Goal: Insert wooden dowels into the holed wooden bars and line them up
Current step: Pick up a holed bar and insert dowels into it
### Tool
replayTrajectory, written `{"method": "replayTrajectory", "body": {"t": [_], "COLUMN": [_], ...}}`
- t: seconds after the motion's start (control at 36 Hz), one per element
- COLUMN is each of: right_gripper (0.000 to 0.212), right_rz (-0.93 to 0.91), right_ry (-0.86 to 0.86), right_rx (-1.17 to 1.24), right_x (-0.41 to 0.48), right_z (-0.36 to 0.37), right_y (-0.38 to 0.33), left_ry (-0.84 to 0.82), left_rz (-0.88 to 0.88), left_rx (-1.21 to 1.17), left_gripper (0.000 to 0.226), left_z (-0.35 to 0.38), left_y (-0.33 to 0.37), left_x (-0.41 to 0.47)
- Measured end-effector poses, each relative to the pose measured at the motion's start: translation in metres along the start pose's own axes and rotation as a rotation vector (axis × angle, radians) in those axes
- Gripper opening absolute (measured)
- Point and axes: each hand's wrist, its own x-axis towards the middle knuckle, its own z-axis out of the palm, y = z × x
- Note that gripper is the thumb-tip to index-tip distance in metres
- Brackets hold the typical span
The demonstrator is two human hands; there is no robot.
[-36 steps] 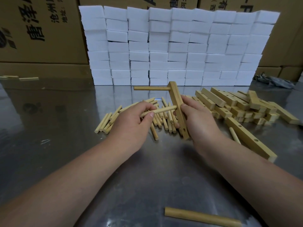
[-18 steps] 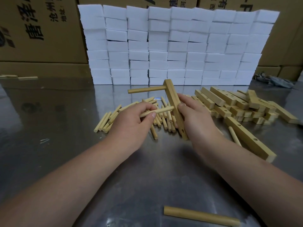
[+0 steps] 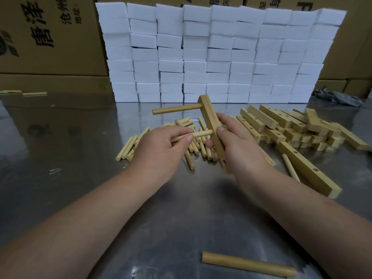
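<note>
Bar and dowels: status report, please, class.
Right hand grips bar. Left hand pinches dowel, tip at bar's middle. Top dowel already in. Nothing between dowel and bar.

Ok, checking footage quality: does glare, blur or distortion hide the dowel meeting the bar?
Head view: soft glare where the steel table mirrors the foam blocks; wide-angle bowing at the stack's edges; corners dim; dowel, bar, left hand, right hand all sharp.

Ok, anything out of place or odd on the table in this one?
One thick dowel lies alone at the near edge of the table, far from the dowel pile mid-table. A few sticks also sit stray at the far left, by the cardboard boxes. Nothing looks damaged.
</note>
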Motion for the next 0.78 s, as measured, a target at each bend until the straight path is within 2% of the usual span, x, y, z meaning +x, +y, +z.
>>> {"method": "replayTrajectory", "body": {"t": [0.44,0.67,0.78], "right_gripper": [0.029,0.029,0.029], "right_rz": [-0.021,-0.045,-0.061], "right_ry": [0.017,0.027,0.033], "right_rx": [-0.003,-0.005,-0.019], "right_x": [-0.0036,-0.0065,-0.0060], "right_z": [0.0009,0.0014,0.0036], "right_y": [0.0025,0.0014,0.0020], "left_ry": [-0.046,-0.170,-0.231], "left_rz": [-0.166,-0.424,-0.489], "left_rx": [-0.112,-0.375,-0.479], "left_gripper": [0.026,0.024,0.023], "left_z": [-0.0021,-0.0054,-0.0083], "left_y": [0.0043,0.0029,0.0051], "left_x": [0.0016,0.0049,0.0060]}}
